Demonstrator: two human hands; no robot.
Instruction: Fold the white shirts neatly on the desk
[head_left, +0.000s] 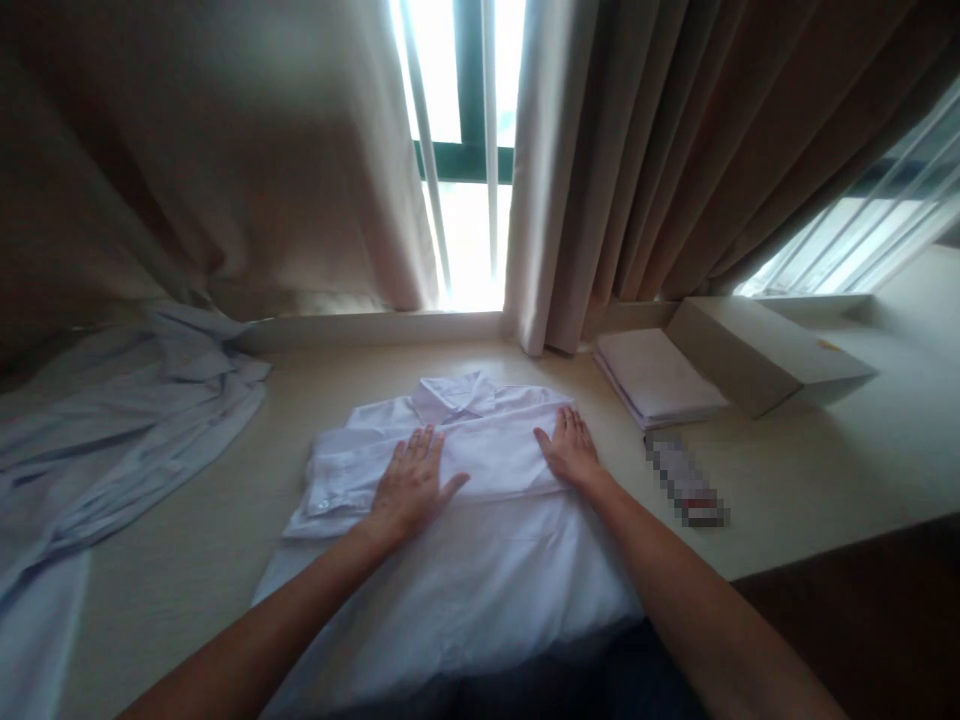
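A white collared shirt (480, 560) lies spread on the pale tabletop, its collar pointing toward the window. One sleeve is laid across the upper part, and its buttoned cuff shows at the left. My left hand (411, 482) rests flat on the sleeve near the cuff, thumb stretched out to the right. Farther right, my right hand (568, 446) presses flat on the same folded sleeve near the shirt's edge, fingers extended. Neither hand grips the cloth. The lower end of the shirt reaches the near edge by my body.
A heap of crumpled white clothing (127, 430) covers the left of the table (202, 530). On the right are a folded white stack (656, 372), a box (772, 350) and a blurred-out small object (686, 480). Curtains (637, 150) hang over the window behind.
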